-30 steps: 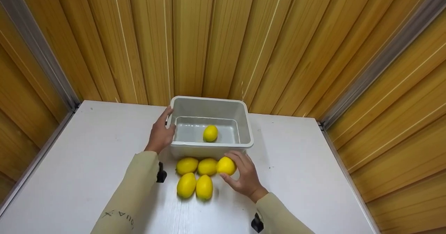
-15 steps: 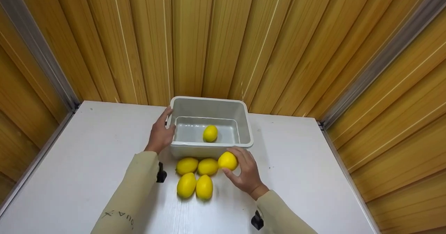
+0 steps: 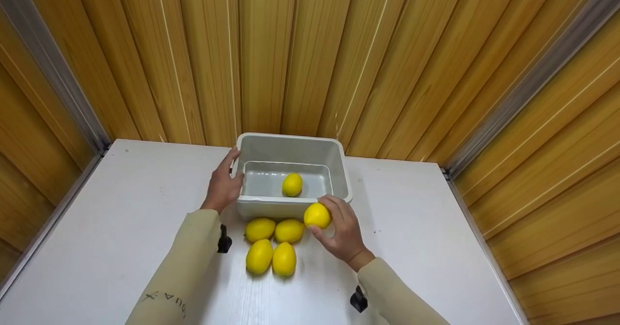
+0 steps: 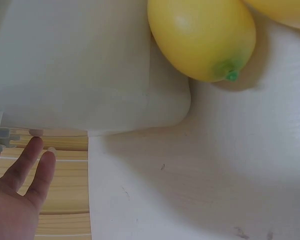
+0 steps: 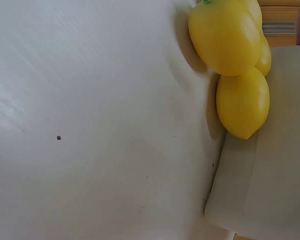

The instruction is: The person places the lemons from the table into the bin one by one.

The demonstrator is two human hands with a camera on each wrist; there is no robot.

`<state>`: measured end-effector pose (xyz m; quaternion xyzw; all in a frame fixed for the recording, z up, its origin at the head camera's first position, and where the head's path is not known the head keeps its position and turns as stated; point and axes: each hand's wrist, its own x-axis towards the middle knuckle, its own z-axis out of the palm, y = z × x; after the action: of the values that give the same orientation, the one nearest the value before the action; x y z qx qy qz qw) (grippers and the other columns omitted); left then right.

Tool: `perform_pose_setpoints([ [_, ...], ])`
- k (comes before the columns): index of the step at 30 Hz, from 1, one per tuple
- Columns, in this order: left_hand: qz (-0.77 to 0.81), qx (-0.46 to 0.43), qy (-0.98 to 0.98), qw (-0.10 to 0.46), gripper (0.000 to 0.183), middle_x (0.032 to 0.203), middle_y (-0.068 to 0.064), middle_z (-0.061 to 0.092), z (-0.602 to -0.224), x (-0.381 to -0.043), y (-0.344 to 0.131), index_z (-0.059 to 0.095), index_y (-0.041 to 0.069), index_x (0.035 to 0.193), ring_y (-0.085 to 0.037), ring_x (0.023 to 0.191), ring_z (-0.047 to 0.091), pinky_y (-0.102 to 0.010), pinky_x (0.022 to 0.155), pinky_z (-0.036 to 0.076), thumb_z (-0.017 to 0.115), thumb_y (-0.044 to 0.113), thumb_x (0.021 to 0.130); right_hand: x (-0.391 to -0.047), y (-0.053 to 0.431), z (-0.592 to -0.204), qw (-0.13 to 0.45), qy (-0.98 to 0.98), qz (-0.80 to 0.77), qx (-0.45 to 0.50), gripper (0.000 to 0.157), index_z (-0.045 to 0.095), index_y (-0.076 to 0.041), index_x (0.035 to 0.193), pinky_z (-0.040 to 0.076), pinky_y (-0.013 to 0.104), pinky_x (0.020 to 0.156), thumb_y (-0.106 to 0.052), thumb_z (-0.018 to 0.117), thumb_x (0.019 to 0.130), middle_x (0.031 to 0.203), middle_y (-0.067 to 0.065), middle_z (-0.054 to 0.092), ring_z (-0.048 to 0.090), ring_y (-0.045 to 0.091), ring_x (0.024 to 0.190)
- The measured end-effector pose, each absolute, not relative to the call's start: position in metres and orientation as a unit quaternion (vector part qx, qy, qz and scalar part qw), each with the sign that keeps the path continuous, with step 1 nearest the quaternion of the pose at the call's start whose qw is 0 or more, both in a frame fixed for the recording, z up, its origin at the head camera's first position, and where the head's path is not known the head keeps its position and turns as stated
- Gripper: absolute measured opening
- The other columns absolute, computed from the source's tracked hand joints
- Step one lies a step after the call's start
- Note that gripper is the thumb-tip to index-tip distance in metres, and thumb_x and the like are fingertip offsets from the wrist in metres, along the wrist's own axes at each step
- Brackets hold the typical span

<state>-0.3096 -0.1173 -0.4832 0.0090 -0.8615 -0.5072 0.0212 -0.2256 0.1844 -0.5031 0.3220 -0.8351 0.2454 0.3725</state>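
Observation:
A yellow lemon (image 3: 317, 216) is held in my right hand (image 3: 343, 230), between the thumb and fingers, at the front right of a pale grey plastic bin (image 3: 290, 201). My left hand (image 3: 224, 184) grips the bin's left rim, thumb at the edge and fingers along the outer side. Inside the bin lies one lemon (image 3: 292, 184). Several more lemons sit on the table before it, among them a back-row lemon (image 3: 289, 231) and a front-row lemon (image 3: 259, 256). In the left wrist view, the fingers (image 4: 27, 162) reach under the bin's edge beside a small grey clip. The right wrist view does not show the right hand.
The white table (image 3: 416, 247) backs onto a wood-patterned panel wall (image 3: 310, 63), with similar panels left and right. Grey metal strips run along the corners. The bin stands near the table's back edge.
My right hand has lifted the lemon up and forward, from beside the back-row lemons to just in front of the bin's front rim. The left hand and bin have stayed in place.

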Motion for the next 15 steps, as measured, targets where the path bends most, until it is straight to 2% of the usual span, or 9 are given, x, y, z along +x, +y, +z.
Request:
perform_pose_setpoints([
  [4, -0.514, 0.016, -0.858, 0.015, 0.062, 0.163, 0.002, 0.020, -0.483, -0.309, -0.116, 0.021, 0.027, 0.155, -0.026, 0.149, 0.021, -0.051, 0.120, 0.024, 0.048, 0.018, 0.099, -0.229, 0.183, -0.500, 0.378, -0.836, 0.244, 0.315, 0.057, 0.057, -0.006, 0.123, 0.047, 0.029, 0.098, -0.054, 0.052, 0.093, 0.122, 0.006, 0.060, 0.058, 0.019, 0.110],
  [15, -0.510, 0.013, -0.860, 0.019, 0.060, 0.163, 0.003, 0.018, -0.484, -0.310, -0.117, 0.025, 0.025, 0.153, -0.026, 0.150, 0.020, -0.051, 0.121, 0.023, 0.049, 0.016, 0.099, -0.237, 0.182, -0.492, 0.375, -0.839, 0.247, 0.307, 0.056, 0.056, -0.006, 0.124, 0.051, 0.032, 0.094, -0.051, 0.055, 0.092, 0.123, 0.010, 0.059, 0.058, 0.020, 0.111],
])
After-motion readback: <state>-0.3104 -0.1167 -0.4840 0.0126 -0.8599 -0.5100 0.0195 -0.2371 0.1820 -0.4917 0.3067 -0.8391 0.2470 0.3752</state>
